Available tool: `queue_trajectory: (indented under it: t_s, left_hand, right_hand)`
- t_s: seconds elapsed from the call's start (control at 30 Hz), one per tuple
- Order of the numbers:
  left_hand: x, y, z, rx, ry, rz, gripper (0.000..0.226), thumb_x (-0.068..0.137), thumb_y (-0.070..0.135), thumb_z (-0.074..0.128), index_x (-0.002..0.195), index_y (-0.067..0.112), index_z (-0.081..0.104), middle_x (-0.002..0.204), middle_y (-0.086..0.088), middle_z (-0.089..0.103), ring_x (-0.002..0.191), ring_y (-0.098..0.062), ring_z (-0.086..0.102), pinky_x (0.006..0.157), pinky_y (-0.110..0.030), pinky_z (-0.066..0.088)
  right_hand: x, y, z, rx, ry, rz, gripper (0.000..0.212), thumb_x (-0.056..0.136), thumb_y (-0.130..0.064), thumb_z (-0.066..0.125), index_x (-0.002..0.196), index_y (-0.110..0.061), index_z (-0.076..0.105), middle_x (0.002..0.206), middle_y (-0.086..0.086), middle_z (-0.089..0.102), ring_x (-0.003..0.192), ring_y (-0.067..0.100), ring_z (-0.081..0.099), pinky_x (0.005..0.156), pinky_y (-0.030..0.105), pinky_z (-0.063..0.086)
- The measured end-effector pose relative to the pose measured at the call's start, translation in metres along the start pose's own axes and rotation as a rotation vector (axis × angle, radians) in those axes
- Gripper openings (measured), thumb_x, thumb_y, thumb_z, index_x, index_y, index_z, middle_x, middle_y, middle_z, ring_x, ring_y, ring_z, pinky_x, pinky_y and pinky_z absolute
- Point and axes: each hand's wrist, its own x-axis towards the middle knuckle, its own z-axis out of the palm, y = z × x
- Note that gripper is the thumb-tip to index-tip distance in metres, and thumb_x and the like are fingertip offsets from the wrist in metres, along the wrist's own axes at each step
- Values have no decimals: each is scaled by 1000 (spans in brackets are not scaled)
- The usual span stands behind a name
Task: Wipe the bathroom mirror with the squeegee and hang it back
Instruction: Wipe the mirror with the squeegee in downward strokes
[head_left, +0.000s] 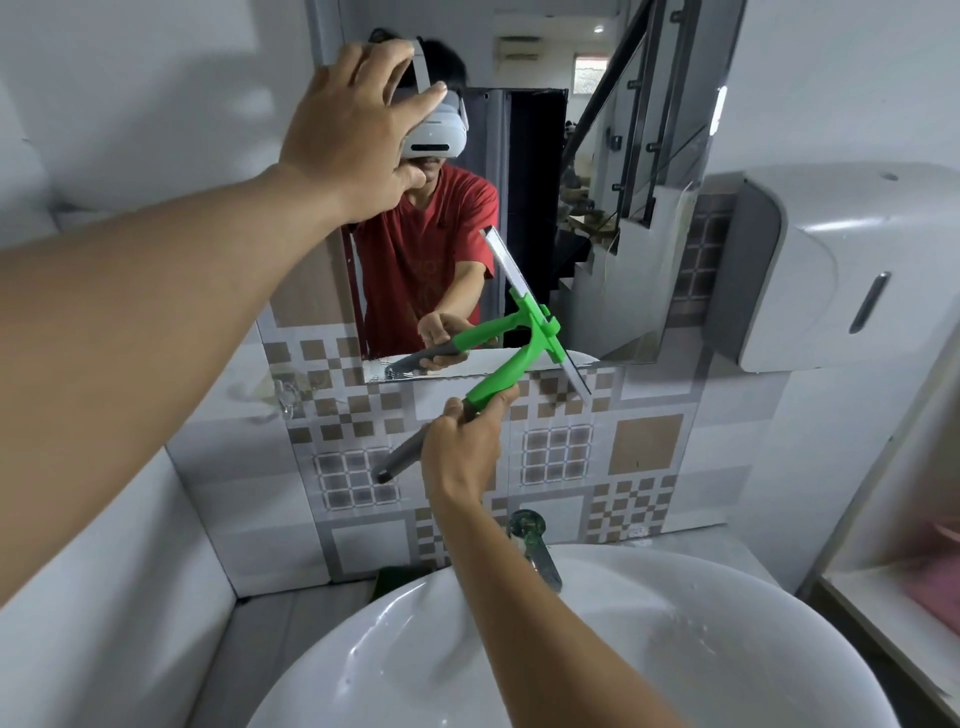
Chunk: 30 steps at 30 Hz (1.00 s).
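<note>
The mirror (613, 156) hangs on the tiled wall above the basin. My right hand (460, 457) grips the grey part of the green squeegee (511, 364) handle. Its blade (524, 296) lies tilted against the lower middle of the glass, running from upper left to lower right past the mirror's bottom edge. My left hand (348, 135) is raised with fingers spread, flat against the upper left of the mirror near its left edge. A small wall hook (285, 397) sits on the tiles at the lower left of the mirror.
A white basin (701, 649) fills the foreground, with a green-topped tap (535, 545) at its back. A white paper dispenser (841, 270) is mounted right of the mirror. A shelf edge (883, 623) stands at the far right. The reflection shows a person and stairs.
</note>
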Motion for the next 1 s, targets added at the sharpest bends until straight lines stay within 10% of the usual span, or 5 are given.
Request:
queue_trajectory:
  t_s: [0.5, 1.0]
  left_hand:
    - [-3, 2, 2, 6, -9, -36, 76, 86, 41, 67, 155, 26, 37, 162, -10, 29, 147, -35, 30, 113, -48, 34]
    - [-5, 6, 5, -4, 3, -49, 76, 87, 35, 66, 156, 25, 35, 164, -10, 28, 149, -33, 27, 116, -44, 31]
  right_hand:
    - [-19, 45, 19, -319, -159, -175, 88, 100, -9, 45, 153, -44, -15, 103, 4, 62, 93, 23, 66, 79, 48, 59]
    - [-25, 84, -7, -699, -183, -206, 89, 99, -12, 52, 157, -39, -10, 105, 6, 61, 78, 17, 57, 67, 35, 49]
